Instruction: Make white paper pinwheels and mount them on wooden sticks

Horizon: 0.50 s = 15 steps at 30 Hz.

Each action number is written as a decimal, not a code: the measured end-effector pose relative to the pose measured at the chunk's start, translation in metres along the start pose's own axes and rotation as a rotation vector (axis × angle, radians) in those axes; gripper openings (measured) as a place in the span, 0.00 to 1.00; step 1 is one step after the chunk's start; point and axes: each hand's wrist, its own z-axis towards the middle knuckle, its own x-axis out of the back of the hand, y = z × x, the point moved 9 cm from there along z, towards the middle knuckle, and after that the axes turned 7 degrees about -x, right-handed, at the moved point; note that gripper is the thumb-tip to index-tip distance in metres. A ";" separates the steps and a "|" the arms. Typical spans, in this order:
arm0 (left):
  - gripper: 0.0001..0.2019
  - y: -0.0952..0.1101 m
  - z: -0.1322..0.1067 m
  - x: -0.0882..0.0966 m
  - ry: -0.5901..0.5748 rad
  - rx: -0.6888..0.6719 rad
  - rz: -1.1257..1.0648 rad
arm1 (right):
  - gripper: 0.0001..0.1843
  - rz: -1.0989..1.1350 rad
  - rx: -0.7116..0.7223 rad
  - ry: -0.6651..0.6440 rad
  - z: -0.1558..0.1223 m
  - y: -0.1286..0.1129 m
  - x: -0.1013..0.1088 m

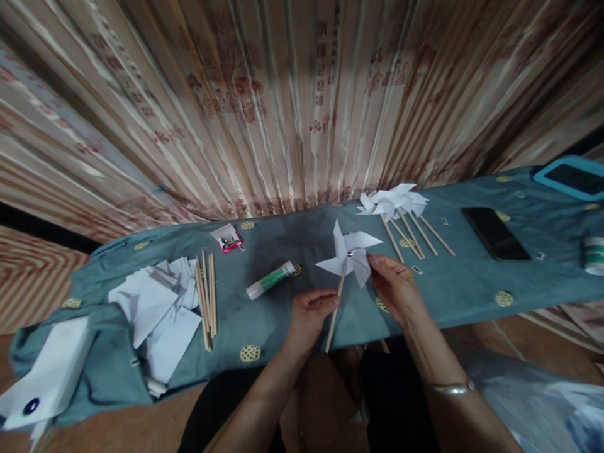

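Observation:
A white paper pinwheel (350, 253) on a wooden stick (334, 321) is held upright over the teal cloth. My left hand (309, 311) is closed round the stick just below the wheel. My right hand (395, 284) pinches the lower right blade of the pinwheel with its fingertips. A small metal pin sits at the wheel's centre.
Finished pinwheels (394, 202) on sticks lie at the back right. A glue stick (271, 280), a small pink box (228, 239), loose sticks (206, 299) and cut paper pieces (155, 308) lie to the left. A black phone (495, 233) and a teal-cased tablet (573, 177) lie to the right.

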 end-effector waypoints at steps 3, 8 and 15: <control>0.13 0.001 0.001 0.004 0.043 0.006 -0.046 | 0.17 0.014 -0.017 0.043 0.000 0.002 0.004; 0.16 0.013 0.005 0.013 0.123 -0.019 -0.177 | 0.18 -0.256 -0.066 -0.135 -0.015 0.015 -0.021; 0.15 0.029 0.005 0.017 0.138 -0.044 -0.325 | 0.10 -0.610 -0.021 -0.382 -0.051 0.030 -0.066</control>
